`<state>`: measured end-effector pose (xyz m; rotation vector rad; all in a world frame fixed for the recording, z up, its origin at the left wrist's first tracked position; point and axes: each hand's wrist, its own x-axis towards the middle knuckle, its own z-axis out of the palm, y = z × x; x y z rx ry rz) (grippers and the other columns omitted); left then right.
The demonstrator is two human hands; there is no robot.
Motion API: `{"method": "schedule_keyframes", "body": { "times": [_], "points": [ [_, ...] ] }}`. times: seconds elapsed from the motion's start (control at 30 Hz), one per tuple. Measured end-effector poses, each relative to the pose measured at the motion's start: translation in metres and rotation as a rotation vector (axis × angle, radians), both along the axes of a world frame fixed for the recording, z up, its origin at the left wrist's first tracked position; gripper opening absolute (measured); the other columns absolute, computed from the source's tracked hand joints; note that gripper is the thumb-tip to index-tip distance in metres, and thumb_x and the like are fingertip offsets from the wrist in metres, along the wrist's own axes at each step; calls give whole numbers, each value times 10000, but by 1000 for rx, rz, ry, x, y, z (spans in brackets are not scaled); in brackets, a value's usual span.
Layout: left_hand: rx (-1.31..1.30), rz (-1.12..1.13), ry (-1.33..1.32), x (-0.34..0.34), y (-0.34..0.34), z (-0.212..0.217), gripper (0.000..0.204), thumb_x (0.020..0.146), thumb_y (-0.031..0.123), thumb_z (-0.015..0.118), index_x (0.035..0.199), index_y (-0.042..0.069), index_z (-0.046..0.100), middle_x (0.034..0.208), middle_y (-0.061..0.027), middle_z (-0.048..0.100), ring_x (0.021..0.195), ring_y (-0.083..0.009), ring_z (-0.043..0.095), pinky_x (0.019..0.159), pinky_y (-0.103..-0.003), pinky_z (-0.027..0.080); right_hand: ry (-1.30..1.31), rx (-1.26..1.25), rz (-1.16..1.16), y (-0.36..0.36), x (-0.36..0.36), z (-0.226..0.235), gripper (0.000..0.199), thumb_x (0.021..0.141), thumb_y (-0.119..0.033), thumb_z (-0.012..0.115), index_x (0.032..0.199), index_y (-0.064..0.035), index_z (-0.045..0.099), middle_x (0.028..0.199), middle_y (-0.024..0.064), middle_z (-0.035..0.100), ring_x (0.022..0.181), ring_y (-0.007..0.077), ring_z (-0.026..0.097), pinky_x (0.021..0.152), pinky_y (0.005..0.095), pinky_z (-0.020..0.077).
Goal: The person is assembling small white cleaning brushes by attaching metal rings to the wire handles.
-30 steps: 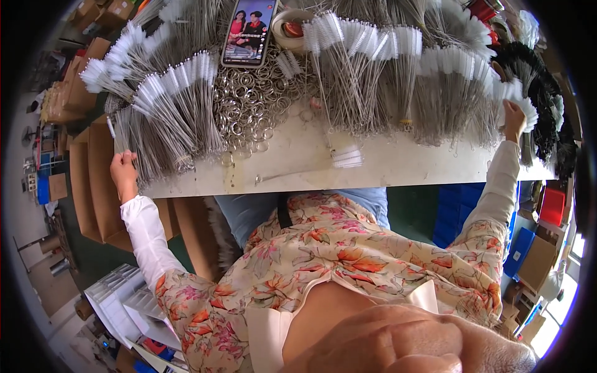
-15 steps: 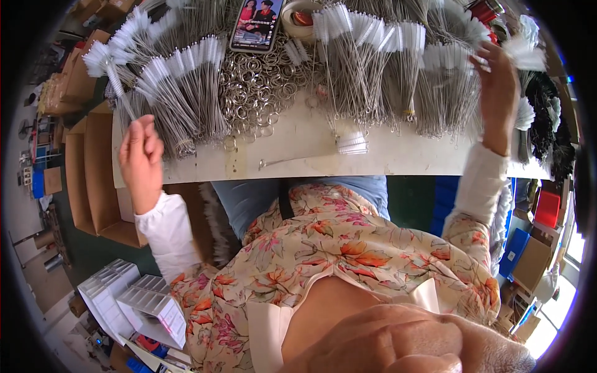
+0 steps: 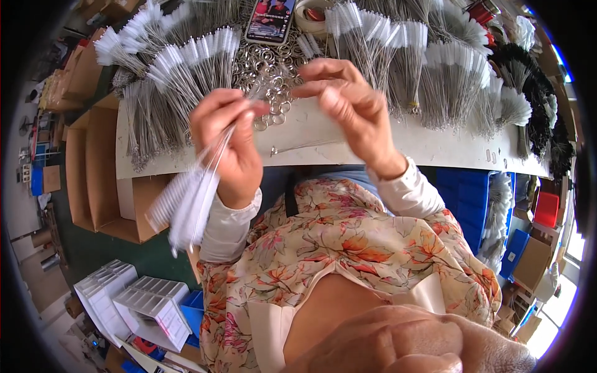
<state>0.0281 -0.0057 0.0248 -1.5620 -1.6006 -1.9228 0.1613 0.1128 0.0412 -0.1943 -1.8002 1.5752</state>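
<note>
Left hand (image 3: 229, 146) closed around a bundle of white-tipped wire brushes (image 3: 186, 199), heads hanging down past the desk (image 3: 348, 140) edge. Right hand (image 3: 354, 102) pinching the wire ends above the pile of metal rings (image 3: 261, 68). Loose hold likely to let brushes slide out, floorward.

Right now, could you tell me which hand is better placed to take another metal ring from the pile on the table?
Probably the right hand: it hovers just beside the ring pile with fingertips pinched and little in it, whereas the left hand grips a bundle of white brushes.
</note>
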Motion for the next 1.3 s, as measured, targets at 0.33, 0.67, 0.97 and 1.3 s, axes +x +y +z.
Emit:
{"method": "schedule_keyframes", "body": {
  "times": [0.33, 0.67, 0.97, 1.3],
  "points": [
    [-258, -91, 453, 13, 3, -21, 421, 777, 91, 685, 1162, -20, 557, 1201, -150, 438, 1044, -236, 508, 817, -304, 469, 358, -1200, 346, 24, 6, -21, 233, 972, -228, 412, 956, -52, 564, 712, -8, 571, 636, 99, 563, 557, 208, 456],
    [-329, -722, -258, 23, 5, 10, 739, 762, 394, 692, 1319, 31, 368, 1299, -195, 376, 1129, -301, 459, 902, -395, 417, -428, -62, 344, -4, 33, 0, 121, 865, -65, 571, 948, 5, 625, 713, 26, 619, 674, 83, 577, 602, 242, 467],
    [-245, -277, 398, 25, -19, -8, 264, 782, 227, 681, 942, 34, 598, 864, -61, 581, 717, -220, 555, 602, -306, 462, -580, -396, 561, 5, 64, -2, 180, 899, -145, 565, 936, 26, 609, 735, 37, 625, 648, 78, 583, 540, 198, 430],
    [-870, 149, 139, 0, -52, -74, 139, 800, 145, 654, 793, 33, 572, 677, -88, 554, 586, -218, 547, 546, -343, 446, -942, 583, -304, 63, 160, -70, 102, 826, -85, 564, 878, -41, 640, 818, 98, 643, 662, 242, 631, 590, 336, 490]
  ]
}}
